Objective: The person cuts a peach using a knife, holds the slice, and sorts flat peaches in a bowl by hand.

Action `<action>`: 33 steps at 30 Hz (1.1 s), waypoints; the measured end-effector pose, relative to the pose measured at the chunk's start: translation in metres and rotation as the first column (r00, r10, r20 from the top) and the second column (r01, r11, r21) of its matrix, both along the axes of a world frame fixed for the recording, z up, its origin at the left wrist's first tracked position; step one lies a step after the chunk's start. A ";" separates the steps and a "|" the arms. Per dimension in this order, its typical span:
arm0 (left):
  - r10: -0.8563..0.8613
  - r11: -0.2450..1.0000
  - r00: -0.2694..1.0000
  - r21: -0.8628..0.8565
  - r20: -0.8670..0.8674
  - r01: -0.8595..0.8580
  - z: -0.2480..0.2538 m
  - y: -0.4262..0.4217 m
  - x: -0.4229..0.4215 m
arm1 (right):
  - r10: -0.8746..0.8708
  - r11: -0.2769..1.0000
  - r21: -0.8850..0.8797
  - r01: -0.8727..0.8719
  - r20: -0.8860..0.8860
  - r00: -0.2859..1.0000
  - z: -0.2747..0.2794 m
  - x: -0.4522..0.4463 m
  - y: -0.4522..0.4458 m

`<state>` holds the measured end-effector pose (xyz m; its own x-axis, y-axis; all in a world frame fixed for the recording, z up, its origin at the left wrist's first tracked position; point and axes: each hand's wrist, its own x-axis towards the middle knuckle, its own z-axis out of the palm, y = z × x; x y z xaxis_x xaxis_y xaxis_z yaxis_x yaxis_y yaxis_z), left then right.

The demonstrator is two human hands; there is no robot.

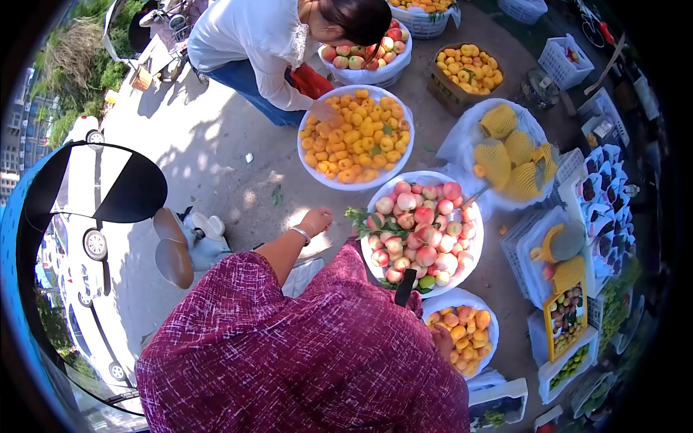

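Left hand [316,221] out over sunlit grey ground [249,184], fingers loosely curled, around anything or not I can't tell. Right hand [441,342] at the edge of a round white-lined basket [458,296] of orange-red fruit, its grip half hidden, can't call it! Just beside, a round white basket [476,254] heaped with pink-and-cream fruit; beyond, a stooping person in white [253,54] has a hand on yellow-orange fruit [357,137]. Outdoors, white cars [79,229] left.
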<state>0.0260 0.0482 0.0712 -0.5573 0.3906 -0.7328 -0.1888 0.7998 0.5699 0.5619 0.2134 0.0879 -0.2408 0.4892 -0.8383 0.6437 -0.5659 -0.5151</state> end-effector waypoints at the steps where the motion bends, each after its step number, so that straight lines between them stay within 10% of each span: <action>1: 0.018 0.999 0.999 0.032 0.034 -0.019 0.001 0.009 0.002 | 0.021 1.000 0.008 -0.021 0.017 1.000 0.003 -0.003 0.000; 7: -0.209 0.957 0.958 0.243 0.195 0.159 0.014 0.060 0.043 | -0.031 1.000 0.004 0.031 -0.024 0.999 0.005 -0.021 0.003; 13: -0.536 0.812 0.839 0.213 -0.094 0.543 -0.014 0.040 0.071 | -0.160 0.987 -0.025 0.159 -0.090 0.983 -0.007 -0.016 0.005; 25: -0.088 0.995 0.982 0.066 0.165 0.078 -0.002 0.016 0.037 | -0.195 0.978 -0.074 0.195 0.010 0.981 -0.009 0.001 0.000; 33: -0.233 0.970 0.964 0.100 0.129 0.221 0.010 0.044 0.058 | -0.177 0.983 -0.066 0.174 -0.048 0.983 -0.020 -0.008 0.007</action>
